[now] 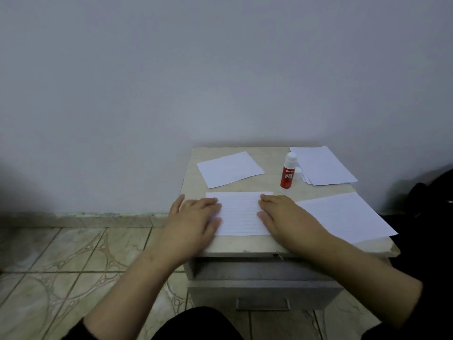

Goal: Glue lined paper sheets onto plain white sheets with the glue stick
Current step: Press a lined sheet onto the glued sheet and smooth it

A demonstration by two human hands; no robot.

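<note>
Standing near the back of the small table (245, 244), the glue stick (288, 173) is upright, a red tube with white lettering and a white top, leaning slightly to the right. Just behind its right side lies a small white cap (298, 170), touching the edge of a loose stack of paper (323, 165) in the far right corner. A single white sheet (230, 169) lies turned at an angle in the far left part of the tabletop, well apart from the glue. Another large sheet (345, 217) lies on the right, its near corner hanging over the table's edge. Below the top, a grey drawer (262, 295) with a bar handle shows, and patterned floor tiles (73, 253) spread to the left. Nothing stands between the hands and the work.

The lined sheet (241, 213) lies flat at the near edge of the table, between both hands, its long side running left to right and its ruled lines running the same way. It is white with faint lines, and a plain white margin shows along its far edge.

The left hand (193, 217) rests flat on the sheet's left end, fingers straight, pressing down and grasping nothing. The right hand (282, 214) lies flat on the right end, likewise with fingers straight and pressing.
</note>
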